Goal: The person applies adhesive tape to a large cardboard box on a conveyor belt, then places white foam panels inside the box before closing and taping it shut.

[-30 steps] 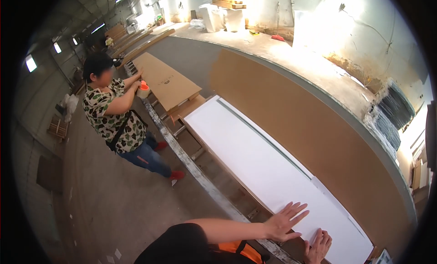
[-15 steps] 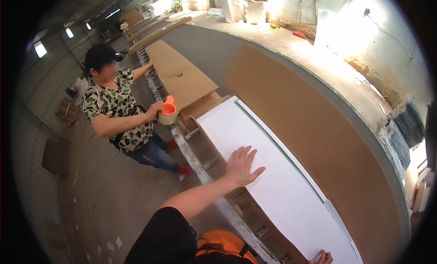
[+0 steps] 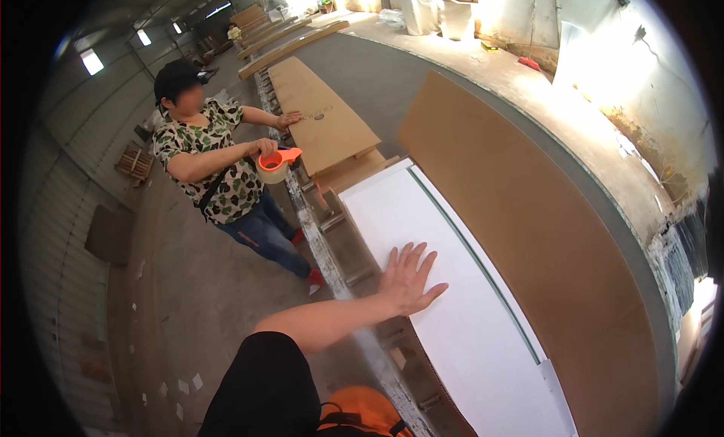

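Note:
My left hand (image 3: 411, 280) lies palm down with fingers spread on a long white sheet (image 3: 475, 346) and holds nothing. The sheet sits on brown cardboard, whose thin edge shows on the left side. Along the sheet's right side runs a narrow dark green strip (image 3: 483, 262), with a small white flap (image 3: 556, 388) folded over near its lower end. A wide brown cardboard panel (image 3: 528, 226) stands raised along the right of the sheet. My right hand is out of view.
Across the rail (image 3: 317, 245), a co-worker in a camouflage shirt (image 3: 230, 162) holds an orange tape dispenser (image 3: 273, 164). Their other hand rests on a closed cardboard box (image 3: 320, 116). Metal rollers (image 3: 332, 222) lie beside the rail; long boards (image 3: 294, 49) lie farther off.
My right hand has gone out of view at the lower edge. The co-worker's free hand has come nearer along the box, and the tape dispenser is turned. My left hand stays flat on the sheet.

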Demonstrator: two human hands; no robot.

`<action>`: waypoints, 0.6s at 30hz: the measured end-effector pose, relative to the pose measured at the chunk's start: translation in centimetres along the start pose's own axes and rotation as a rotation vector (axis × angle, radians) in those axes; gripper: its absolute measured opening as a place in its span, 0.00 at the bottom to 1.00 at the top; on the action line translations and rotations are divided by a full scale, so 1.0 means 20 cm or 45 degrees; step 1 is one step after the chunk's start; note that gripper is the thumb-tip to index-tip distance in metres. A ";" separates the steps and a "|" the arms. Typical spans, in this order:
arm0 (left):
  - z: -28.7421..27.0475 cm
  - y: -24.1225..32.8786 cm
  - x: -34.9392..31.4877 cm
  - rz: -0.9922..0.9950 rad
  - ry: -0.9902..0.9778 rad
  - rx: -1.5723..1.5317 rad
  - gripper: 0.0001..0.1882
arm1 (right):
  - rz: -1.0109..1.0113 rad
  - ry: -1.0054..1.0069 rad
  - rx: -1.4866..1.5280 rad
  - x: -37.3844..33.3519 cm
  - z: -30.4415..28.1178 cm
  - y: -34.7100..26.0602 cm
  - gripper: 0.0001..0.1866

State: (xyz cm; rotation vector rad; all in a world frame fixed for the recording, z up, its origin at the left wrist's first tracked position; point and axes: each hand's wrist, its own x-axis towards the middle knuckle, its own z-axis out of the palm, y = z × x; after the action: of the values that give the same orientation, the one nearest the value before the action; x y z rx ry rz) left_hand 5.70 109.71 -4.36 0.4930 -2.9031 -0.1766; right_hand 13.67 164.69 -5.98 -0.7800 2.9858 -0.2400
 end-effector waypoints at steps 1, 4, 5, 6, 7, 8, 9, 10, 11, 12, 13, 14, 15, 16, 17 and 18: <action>0.02 0.01 0.02 -0.001 -0.013 0.004 0.40 | 0.002 -0.012 0.006 0.00 0.02 0.02 0.36; 0.06 0.04 0.10 0.002 -0.123 0.125 0.43 | -0.120 0.013 -0.102 0.04 0.06 0.07 0.34; 0.06 0.03 0.11 0.001 -0.141 0.154 0.43 | -0.105 0.040 -0.065 0.06 0.03 0.03 0.34; 0.07 0.03 0.11 0.002 -0.156 0.183 0.43 | -0.089 0.070 -0.030 0.06 0.02 0.00 0.33; 0.07 0.02 0.11 0.017 -0.166 0.177 0.43 | -0.071 0.063 -0.033 0.06 0.03 0.00 0.33; 0.06 0.01 0.12 -0.003 -0.162 0.154 0.43 | -0.105 0.039 -0.106 0.06 0.05 0.02 0.34; 0.06 -0.01 0.12 -0.035 -0.160 0.140 0.43 | -0.151 0.012 -0.171 0.11 0.00 -0.05 0.34; 0.05 -0.02 0.11 -0.028 -0.166 0.141 0.43 | 0.012 -0.121 -0.063 0.12 -0.06 -0.15 0.35; 0.05 -0.03 0.12 -0.022 -0.146 0.120 0.43 | 0.014 -0.058 -0.013 0.15 -0.07 -0.27 0.34; 0.04 -0.03 0.12 -0.021 -0.130 0.100 0.43 | 0.012 0.000 0.040 0.18 -0.06 -0.38 0.34; 0.03 -0.04 0.12 -0.022 -0.138 0.104 0.43 | 0.029 0.080 0.095 0.29 -0.10 -0.55 0.35; 0.02 -0.04 0.12 -0.004 -0.106 0.079 0.43 | 0.029 0.140 0.161 0.36 -0.07 -0.64 0.38; 0.02 -0.04 0.12 0.017 -0.075 0.049 0.44 | 0.045 0.221 0.183 0.44 0.01 -0.69 0.42; 0.02 -0.05 0.10 0.007 -0.083 0.059 0.44 | 0.150 0.255 0.142 0.55 -0.01 -0.75 0.43; 0.04 -0.05 0.09 0.008 -0.071 0.046 0.44 | 0.259 0.292 0.096 0.64 -0.01 -0.81 0.44; 0.05 -0.06 0.09 0.009 -0.061 0.032 0.44 | 0.259 0.286 0.102 0.65 -0.01 -0.83 0.44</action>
State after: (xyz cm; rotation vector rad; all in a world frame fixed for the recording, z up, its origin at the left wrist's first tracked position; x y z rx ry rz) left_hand 4.29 108.11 -5.14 0.4888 -2.9570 -0.1536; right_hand 10.22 144.07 -3.17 -0.4654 3.2094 -0.4627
